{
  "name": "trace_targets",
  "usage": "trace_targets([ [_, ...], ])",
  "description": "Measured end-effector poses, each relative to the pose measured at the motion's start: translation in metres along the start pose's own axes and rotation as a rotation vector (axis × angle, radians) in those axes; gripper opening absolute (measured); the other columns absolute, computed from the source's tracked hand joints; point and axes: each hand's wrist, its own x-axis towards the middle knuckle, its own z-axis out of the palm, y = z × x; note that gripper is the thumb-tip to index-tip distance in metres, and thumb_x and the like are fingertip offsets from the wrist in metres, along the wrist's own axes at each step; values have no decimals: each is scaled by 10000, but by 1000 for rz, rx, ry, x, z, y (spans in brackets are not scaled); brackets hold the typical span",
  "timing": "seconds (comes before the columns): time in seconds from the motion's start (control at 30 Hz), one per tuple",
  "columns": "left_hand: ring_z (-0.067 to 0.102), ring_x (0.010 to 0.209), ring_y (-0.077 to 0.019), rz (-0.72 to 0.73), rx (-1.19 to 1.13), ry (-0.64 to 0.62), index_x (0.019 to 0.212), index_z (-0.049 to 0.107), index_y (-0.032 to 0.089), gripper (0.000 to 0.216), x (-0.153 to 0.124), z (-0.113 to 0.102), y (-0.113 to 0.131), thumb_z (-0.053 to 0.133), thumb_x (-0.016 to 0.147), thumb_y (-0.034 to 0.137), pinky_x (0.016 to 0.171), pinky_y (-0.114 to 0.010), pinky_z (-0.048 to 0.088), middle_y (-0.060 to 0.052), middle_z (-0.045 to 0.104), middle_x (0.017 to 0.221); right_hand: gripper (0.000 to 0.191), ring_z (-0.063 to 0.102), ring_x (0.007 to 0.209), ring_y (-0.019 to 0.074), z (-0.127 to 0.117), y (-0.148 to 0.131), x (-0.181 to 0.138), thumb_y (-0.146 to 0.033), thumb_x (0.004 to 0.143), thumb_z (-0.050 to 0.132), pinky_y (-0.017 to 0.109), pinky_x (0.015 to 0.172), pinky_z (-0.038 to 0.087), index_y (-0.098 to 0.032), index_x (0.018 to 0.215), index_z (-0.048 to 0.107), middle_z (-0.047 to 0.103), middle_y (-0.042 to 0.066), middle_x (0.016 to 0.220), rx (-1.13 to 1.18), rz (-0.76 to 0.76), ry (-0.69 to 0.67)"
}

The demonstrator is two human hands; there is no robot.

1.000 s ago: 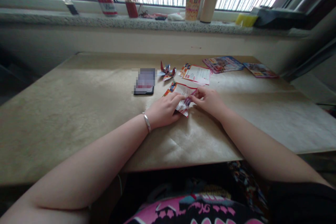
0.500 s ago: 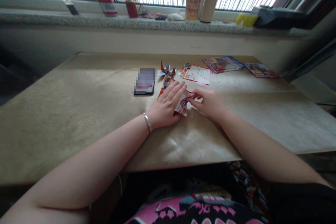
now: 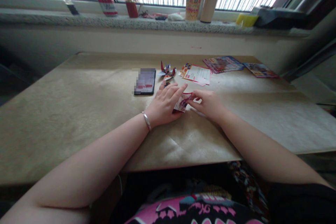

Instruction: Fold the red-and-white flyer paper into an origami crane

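Note:
Partly covered by my hands, a printed sheet of paper [image 3: 182,104] in red and white lies folded on the table. My left hand [image 3: 165,104] rests over its left part, palm down with the fingers stretched out. At the sheet's right edge my right hand [image 3: 207,102] pinches a corner between thumb and fingers. Just beyond them stands a folded paper figure [image 3: 167,71] with pointed red and patterned tips. To the left of that figure a phone [image 3: 146,82] lies face up, its screen blurred.
Behind the hands lie a stack of printed sheets [image 3: 196,74], more colourful sheets [image 3: 223,64] and another pile [image 3: 260,70] at the right. The windowsill [image 3: 86,20] holds a red can [image 3: 105,1], a patterned cup [image 3: 194,2] and a small red bottle [image 3: 131,8].
My left hand has shifted slightly left and toward me, its index finger lifting apart from the others. Less of the sheet shows beyond the fingers. The right hand keeps its pinch.

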Motion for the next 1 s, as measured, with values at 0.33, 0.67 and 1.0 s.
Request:
trace_targets([
  [0.33, 526, 1198, -291, 5, 14, -23, 1491, 265, 119, 893, 5, -8, 2, 665, 775, 472, 1203, -537, 142, -146, 565, 1251, 207, 620, 634, 137, 4, -1, -1, -370, 821, 647, 258, 624, 470, -203, 697, 641, 683, 4, 686, 155, 80, 108],
  [0.67, 462, 1287, -302, -36, -33, -15, 1520, 187, 139, 973, 1, -2, 4, 685, 722, 388, 1171, -501, 226, -166, 500, 1366, 189, 639, 624, 138, 3, -1, 2, -378, 835, 641, 266, 620, 486, -196, 834, 693, 719, 26, 748, 249, 103, 127],
  [1.0, 564, 1156, -279, -117, -81, 67, 1514, 193, 119, 864, 3, 1, 0, 617, 801, 358, 1084, -445, 331, -134, 605, 1233, 186, 674, 694, 151, 13, 7, 4, -373, 816, 658, 294, 676, 546, -194, 862, 677, 718, 32, 796, 571, 122, 78],
])
